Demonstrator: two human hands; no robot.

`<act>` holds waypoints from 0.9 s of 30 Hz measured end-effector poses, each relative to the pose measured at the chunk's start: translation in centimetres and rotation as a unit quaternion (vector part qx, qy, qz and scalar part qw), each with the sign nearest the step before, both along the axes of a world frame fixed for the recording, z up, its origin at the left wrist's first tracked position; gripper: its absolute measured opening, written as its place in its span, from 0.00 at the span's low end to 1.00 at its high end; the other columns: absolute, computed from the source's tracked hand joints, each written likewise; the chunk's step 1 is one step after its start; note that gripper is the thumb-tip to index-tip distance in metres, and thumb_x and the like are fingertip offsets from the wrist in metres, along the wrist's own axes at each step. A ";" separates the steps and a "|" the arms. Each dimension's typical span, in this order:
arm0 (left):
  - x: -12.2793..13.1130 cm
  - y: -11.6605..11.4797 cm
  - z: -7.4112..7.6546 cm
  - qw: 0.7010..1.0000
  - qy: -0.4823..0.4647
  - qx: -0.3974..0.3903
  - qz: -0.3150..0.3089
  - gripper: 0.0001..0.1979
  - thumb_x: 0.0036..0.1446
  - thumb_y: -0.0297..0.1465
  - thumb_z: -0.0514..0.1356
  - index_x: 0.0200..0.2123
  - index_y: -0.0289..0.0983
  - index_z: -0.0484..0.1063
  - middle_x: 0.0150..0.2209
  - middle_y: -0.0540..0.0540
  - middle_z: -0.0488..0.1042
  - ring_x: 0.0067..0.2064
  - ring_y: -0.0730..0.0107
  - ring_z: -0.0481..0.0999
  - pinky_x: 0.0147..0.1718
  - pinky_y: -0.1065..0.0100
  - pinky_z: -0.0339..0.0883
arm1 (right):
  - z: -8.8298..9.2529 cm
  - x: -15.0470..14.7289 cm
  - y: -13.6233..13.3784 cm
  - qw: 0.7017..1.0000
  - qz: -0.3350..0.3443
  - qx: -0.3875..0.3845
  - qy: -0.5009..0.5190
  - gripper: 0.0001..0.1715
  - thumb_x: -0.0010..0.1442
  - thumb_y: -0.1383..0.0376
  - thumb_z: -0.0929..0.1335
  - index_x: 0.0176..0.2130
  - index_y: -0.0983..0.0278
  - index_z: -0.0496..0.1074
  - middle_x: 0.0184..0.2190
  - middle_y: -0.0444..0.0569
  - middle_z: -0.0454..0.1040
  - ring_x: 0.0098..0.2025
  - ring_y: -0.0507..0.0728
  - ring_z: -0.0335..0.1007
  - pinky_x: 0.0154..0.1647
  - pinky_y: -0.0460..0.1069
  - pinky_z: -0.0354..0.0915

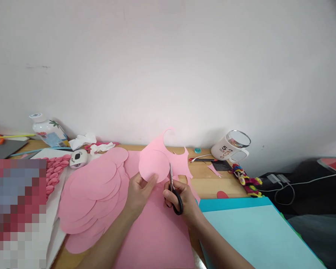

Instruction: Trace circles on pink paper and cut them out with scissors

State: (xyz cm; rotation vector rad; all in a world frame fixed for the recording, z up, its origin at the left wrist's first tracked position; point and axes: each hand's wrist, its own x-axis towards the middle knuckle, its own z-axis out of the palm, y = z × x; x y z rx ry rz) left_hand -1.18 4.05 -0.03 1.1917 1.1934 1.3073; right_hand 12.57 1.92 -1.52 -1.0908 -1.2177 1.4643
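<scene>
Between thumb and fingers, my left hand [140, 192] pinches a round piece of pink paper [154, 165] near its lower edge. My right hand [182, 198] is closed around black-handled scissors [177, 200], whose blades point up along the right edge of the round piece. Behind it stands a larger pink offcut [179, 164] with curved bites out of its edge; whether the two are still joined I cannot tell. Left of my hands lies a heap of pink paper circles [89, 194]. Under my forearms rests a pink paper sheet [159, 235].
A white mug [226, 146] stands by the wall, with a braided colourful figure [246, 181] near it. Blue sheets [252, 231] lie at the right. At the left are a bottle [49, 130], crumpled tissues [82, 141], a small white device [78, 158] and pink braided pieces [54, 173].
</scene>
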 end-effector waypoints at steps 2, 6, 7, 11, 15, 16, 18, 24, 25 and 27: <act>0.1 -0.1 0.0 0.999 0.037 -0.025 0.020 0.15 0.47 0.40 0.62 0.26 0.32 0.71 0.24 0.48 0.73 0.29 0.68 0.72 0.26 0.71 0.65 | 0.0 -0.2 -0.2 1.000 0.000 -0.015 -0.009 0.16 0.50 0.57 0.70 0.22 0.64 0.62 0.14 0.38 0.60 0.18 0.48 0.56 0.21 0.45 0.54; 0.4 -0.4 0.4 0.993 0.059 -0.091 0.042 0.14 0.41 0.40 0.65 0.24 0.33 0.72 0.23 0.47 0.75 0.29 0.65 0.74 0.26 0.69 0.67 | 0.2 -0.6 -0.3 0.999 0.013 -0.035 -0.008 0.18 0.46 0.56 0.72 0.22 0.64 0.62 0.14 0.38 0.60 0.19 0.48 0.57 0.22 0.45 0.54; 0.5 -0.5 0.6 0.993 0.052 -0.101 0.042 0.14 0.40 0.39 0.65 0.24 0.33 0.73 0.24 0.47 0.75 0.30 0.64 0.75 0.28 0.68 0.69 | 0.2 -0.6 -0.3 0.999 0.016 -0.036 -0.005 0.18 0.46 0.56 0.72 0.23 0.64 0.63 0.15 0.38 0.60 0.19 0.48 0.56 0.22 0.45 0.54; 0.6 -0.8 1.5 0.994 0.037 -0.100 0.018 0.12 0.40 0.37 0.64 0.27 0.34 0.75 0.28 0.45 0.78 0.34 0.60 0.76 0.31 0.65 0.71 | 0.2 -0.2 0.1 1.000 -0.002 -0.018 0.000 0.18 0.42 0.57 0.74 0.26 0.65 0.65 0.19 0.38 0.60 0.22 0.48 0.53 0.23 0.44 0.51; 0.5 -0.7 1.7 0.994 0.046 -0.099 -0.024 0.12 0.42 0.36 0.64 0.30 0.33 0.76 0.32 0.43 0.79 0.37 0.59 0.77 0.35 0.64 0.71 | 0.1 0.0 0.2 1.000 0.000 -0.004 0.007 0.18 0.41 0.58 0.75 0.26 0.64 0.65 0.21 0.39 0.60 0.23 0.48 0.51 0.22 0.44 0.49; 0.5 -0.7 1.6 0.994 0.048 -0.099 -0.025 0.12 0.43 0.35 0.64 0.31 0.33 0.76 0.33 0.42 0.79 0.38 0.59 0.77 0.35 0.64 0.71 | 0.2 0.1 0.2 1.000 0.003 -0.007 0.006 0.18 0.41 0.59 0.75 0.27 0.64 0.65 0.21 0.39 0.60 0.23 0.48 0.51 0.22 0.44 0.49; 0.4 -0.6 1.4 0.994 0.051 -0.096 -0.024 0.13 0.43 0.35 0.64 0.31 0.33 0.76 0.34 0.42 0.79 0.39 0.58 0.77 0.36 0.64 0.71 | 0.4 0.1 0.2 1.000 0.006 -0.014 -0.004 0.19 0.41 0.59 0.75 0.27 0.64 0.64 0.21 0.39 0.60 0.23 0.48 0.51 0.21 0.44 0.49; 0.3 -0.6 1.1 0.994 0.057 -0.090 -0.024 0.13 0.44 0.36 0.64 0.32 0.34 0.76 0.35 0.43 0.79 0.41 0.57 0.76 0.37 0.64 0.72 | 0.6 0.0 0.1 0.999 0.001 -0.043 -0.019 0.21 0.38 0.59 0.76 0.26 0.64 0.64 0.21 0.39 0.60 0.23 0.48 0.52 0.21 0.43 0.51; 0.2 -0.6 1.1 0.994 0.056 -0.088 -0.029 0.13 0.44 0.36 0.64 0.32 0.34 0.76 0.34 0.43 0.79 0.41 0.58 0.76 0.38 0.64 0.72 | 0.6 0.0 0.1 0.999 0.000 -0.044 -0.021 0.21 0.38 0.59 0.76 0.26 0.64 0.63 0.21 0.39 0.60 0.23 0.48 0.52 0.21 0.43 0.51; 0.2 -0.6 1.2 0.994 0.052 -0.086 -0.037 0.12 0.44 0.36 0.64 0.32 0.34 0.76 0.34 0.43 0.79 0.42 0.58 0.76 0.38 0.64 0.71 | 0.7 0.1 0.1 0.999 -0.001 -0.044 -0.027 0.21 0.38 0.59 0.75 0.26 0.64 0.63 0.21 0.39 0.61 0.23 0.48 0.53 0.21 0.43 0.51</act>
